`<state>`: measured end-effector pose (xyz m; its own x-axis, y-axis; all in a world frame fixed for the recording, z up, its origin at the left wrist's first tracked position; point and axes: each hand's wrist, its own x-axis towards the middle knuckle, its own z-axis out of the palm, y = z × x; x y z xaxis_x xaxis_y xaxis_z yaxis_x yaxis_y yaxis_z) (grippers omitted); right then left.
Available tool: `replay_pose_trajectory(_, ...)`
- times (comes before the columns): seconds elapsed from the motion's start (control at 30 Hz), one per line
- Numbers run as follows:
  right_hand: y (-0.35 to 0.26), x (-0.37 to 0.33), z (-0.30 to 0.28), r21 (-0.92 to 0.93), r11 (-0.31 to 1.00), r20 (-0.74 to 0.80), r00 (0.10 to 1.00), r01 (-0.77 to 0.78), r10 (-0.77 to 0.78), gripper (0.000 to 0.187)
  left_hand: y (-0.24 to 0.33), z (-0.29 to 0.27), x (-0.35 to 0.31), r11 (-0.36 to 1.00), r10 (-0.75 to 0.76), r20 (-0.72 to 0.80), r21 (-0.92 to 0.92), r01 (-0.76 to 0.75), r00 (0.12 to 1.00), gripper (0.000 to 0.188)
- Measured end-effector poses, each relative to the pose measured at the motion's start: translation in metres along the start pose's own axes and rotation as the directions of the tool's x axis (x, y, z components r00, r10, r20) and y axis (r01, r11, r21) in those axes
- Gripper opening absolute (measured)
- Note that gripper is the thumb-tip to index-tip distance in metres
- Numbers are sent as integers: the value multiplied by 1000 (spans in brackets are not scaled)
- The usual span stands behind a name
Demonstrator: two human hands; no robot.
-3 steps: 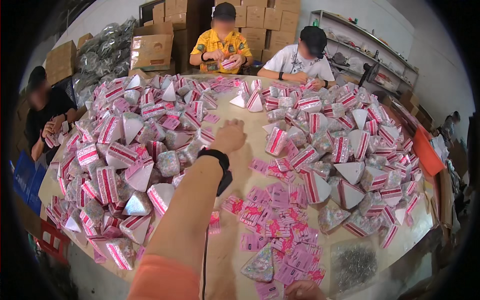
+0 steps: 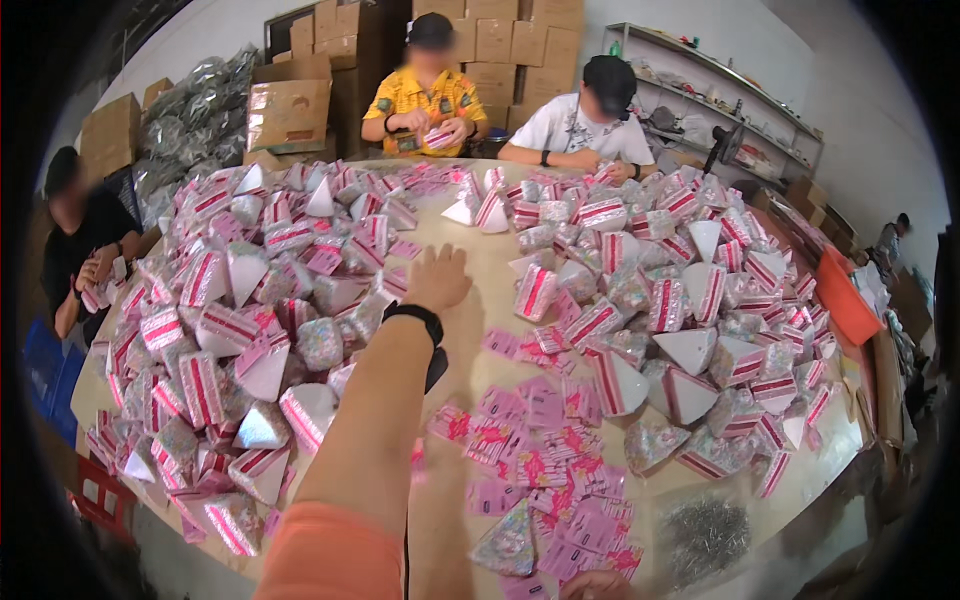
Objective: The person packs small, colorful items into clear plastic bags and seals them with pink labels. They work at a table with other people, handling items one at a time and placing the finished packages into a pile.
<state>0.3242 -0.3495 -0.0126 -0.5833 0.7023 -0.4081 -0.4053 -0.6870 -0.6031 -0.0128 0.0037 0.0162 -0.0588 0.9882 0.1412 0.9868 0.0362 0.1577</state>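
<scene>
Heap of pink-striped triangular packets (image 2: pixel 230 340) at table left, left hand (image 2: pixel 437 278) stretched out flat over bare tabletop (image 2: pixel 480 330) just beside it, fingers together, holding nothing, loose pink cards (image 2: pixel 540 450) nearer, right hand (image 2: pixel 597 585) barely visible at lower edge, grip unclear.

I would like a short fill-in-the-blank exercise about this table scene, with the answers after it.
1. The left hand is stretched out flat over the bare middle of the round ____.
2. On the wrist of that arm sits a ____ wristband.
3. The pink paper cards lie loose between the two heaps of cone-shaped ____.
4. The person in the yellow shirt sits in front of stacked cardboard ____.

Answers: table; black; packets; boxes
</scene>
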Motion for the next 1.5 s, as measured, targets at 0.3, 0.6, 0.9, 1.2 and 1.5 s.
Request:
replay_pose_trajectory(0.3, -5, -1, 5, 70, 997, -17, 999, -42, 43, 19, 12, 57, 8, 992, -57, 20, -110, 59, 998, 56)
replay_pose_trajectory(0.6, -8, -1, 10, 64, 998, -29, 999, -15, 16, 21, 4, 37, -7, 933, 359, 329, -152, -327, 873, 48)
replay_pose_trajectory(0.9, 0, 1, 3, -89, 994, 1, 998, 65, -65, 23, 81, 32, -148, 880, 378, -20, -303, -366, 926, 57)
replay_pose_trajectory(1.2, -1, 7, -19, -137, 990, 121, 993, 19, -2, 24, 6, -7, -165, 876, 301, 197, 330, -352, 933, 43)
replay_pose_trajectory(1.5, 2, 7, -20, -113, 992, 182, 982, 63, -41, 22, 6, -10, -241, 869, 398, 75, 289, -402, 914, 50)
